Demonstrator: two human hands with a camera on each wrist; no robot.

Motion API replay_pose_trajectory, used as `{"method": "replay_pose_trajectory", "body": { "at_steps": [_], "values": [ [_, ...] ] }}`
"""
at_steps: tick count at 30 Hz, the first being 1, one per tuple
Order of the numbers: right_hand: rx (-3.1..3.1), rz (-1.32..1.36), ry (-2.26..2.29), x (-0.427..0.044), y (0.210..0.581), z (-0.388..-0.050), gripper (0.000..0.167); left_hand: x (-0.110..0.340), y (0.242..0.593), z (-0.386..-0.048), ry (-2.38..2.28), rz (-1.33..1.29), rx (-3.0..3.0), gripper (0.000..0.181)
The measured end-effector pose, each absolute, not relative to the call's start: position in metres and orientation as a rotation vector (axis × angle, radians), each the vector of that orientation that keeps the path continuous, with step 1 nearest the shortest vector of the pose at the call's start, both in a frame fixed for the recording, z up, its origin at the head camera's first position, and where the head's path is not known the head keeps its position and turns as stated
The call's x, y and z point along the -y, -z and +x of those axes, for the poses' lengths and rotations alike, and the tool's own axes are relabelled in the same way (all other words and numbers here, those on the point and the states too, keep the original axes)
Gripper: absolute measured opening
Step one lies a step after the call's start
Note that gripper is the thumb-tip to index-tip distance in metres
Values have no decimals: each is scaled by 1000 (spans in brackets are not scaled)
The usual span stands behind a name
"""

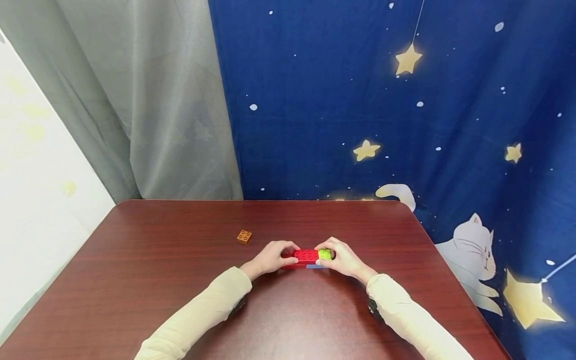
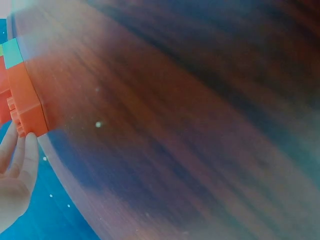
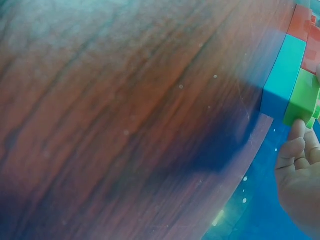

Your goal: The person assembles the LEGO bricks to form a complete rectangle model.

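Observation:
Toy building bricks stand joined in two layers on the table. Below are a red brick (image 2: 25, 95) and a blue brick (image 3: 285, 70), end to end. On top sit a second red brick (image 1: 307, 256) and a lime green brick (image 1: 324, 254). My left hand (image 1: 271, 256) pinches the left end of the upper red brick between thumb and fingers. At the other end my right hand (image 1: 343, 257) holds the green brick, thumb at the near side and fingers at the far side. Each wrist view shows only part of the stack, at its edge.
A lone orange-brown brick (image 1: 244, 236) lies on the dark red wooden table (image 1: 180, 275), to the left of and behind the stack. Behind the table hang a grey curtain (image 1: 180, 125) and a blue star-patterned curtain (image 1: 315, 100).

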State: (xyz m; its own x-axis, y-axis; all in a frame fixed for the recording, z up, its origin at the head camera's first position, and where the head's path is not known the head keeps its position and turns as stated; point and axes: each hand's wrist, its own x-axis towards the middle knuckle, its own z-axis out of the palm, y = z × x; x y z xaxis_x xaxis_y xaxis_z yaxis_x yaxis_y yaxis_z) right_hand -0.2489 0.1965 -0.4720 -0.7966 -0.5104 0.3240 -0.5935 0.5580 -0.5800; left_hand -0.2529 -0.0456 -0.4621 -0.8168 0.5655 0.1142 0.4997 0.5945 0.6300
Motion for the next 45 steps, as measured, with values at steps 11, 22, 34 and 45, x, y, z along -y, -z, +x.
{"method": "replay_pose_trajectory", "body": {
  "at_steps": [11, 22, 34, 45],
  "values": [
    [2665, 966, -1024, -197, 473, -251, 33, 59, 464, -249, -993, 994, -2779, 39],
    [2653, 958, -1014, -197, 475, -251, 33, 87, 460, -257, -1117, 926, -2798, 38],
    [2669, 934, -1004, -197, 476, -250, 33, 127, 460, -276, -1141, 936, -2956, 34],
    [2681, 931, -1020, -197, 473, -248, 34, 154, 460, -287, -1305, 854, -2889, 36]
  ]
}}
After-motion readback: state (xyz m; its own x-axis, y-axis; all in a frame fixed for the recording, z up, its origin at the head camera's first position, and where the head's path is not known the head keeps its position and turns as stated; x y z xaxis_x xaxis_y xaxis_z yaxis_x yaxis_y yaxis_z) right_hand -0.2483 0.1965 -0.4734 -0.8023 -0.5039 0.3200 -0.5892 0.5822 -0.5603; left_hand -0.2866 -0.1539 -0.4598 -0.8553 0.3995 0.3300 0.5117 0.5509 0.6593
